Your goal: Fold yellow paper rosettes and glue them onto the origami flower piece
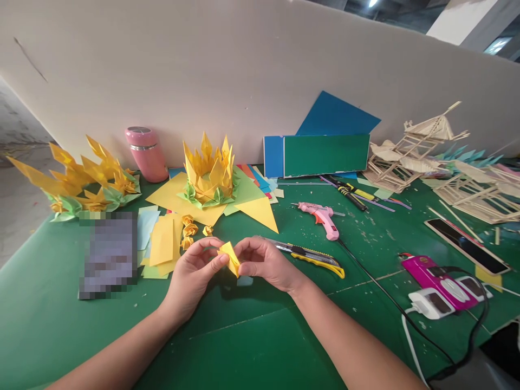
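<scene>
Since steadying was probably needed, folded yellow paper (229, 258) got pinched between left hand (196, 272) and right hand (268, 264). Paper roses (189, 229) were parked close, likely for reach.

Folded ppr (229, 257) ylw; tbl (260, 352) grn; glue gun (326, 211) pink; pwr strip (422, 272) magenta.

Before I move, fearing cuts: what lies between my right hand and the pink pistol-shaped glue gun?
In the head view, a yellow-and-grey utility knife lies between your right hand and the glue gun.
</scene>
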### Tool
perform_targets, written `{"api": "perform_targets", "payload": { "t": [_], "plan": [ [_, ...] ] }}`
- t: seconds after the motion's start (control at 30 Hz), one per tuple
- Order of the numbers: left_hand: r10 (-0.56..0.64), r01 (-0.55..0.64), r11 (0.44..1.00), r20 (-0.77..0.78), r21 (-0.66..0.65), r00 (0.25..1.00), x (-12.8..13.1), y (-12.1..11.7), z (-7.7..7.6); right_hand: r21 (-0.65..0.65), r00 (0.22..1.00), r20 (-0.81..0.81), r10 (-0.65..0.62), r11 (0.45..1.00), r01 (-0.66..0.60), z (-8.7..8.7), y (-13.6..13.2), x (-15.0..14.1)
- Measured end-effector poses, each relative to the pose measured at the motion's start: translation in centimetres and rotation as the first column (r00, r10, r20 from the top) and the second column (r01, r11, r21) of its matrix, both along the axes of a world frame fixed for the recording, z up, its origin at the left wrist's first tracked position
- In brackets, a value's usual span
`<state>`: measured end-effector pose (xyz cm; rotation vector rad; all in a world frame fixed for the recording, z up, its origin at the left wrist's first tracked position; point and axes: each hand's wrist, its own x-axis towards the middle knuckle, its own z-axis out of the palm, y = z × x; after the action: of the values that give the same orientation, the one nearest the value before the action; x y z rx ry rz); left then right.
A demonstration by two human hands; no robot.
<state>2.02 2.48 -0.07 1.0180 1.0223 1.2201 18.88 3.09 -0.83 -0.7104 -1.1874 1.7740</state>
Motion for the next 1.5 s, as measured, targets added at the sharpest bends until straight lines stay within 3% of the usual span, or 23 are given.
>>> {"api": "perform_targets", "payload": {
  "t": [0.1,0.23,0.47,0.87,1.07,1.5],
  "plan": [
    [-0.006,0.011,0.997,-0.066,0.074,0.998,-0.02,-0.12,-0.03,-0.002,0.996,-0.028,0.08,0.997,-0.08,0.02,-0.08,0.09],
    [-0.109,0.112,0.993,-0.076,0.038,0.991,0.03,-0.17,0.03,0.051,0.984,-0.046,0.17,0.985,-0.168,0.06,-0.16,0.16],
    [-0.113,0.12,0.988,-0.077,0.096,0.991,0.07,-0.17,-0.24,0.123,0.985,0.013,0.17,0.978,-0.17,-0.19,-0.2,0.38],
    [-0.068,0.098,0.976,-0.154,0.196,0.986,-0.08,-0.12,-0.54,0.125,0.985,0.059,0.162,0.978,-0.168,0.11,-0.25,0.3],
    [-0.068,0.081,0.992,-0.123,0.1,0.99,-0.01,-0.18,-0.46,0.123,0.986,0.067,0.152,0.98,-0.159,-0.1,-0.23,0.35],
    [-0.012,0.034,0.988,-0.144,0.151,0.989,0.12,-0.06,-0.74,0.14,0.988,0.103,0.111,0.982,-0.125,-0.15,-0.27,0.19]
  ]
}}
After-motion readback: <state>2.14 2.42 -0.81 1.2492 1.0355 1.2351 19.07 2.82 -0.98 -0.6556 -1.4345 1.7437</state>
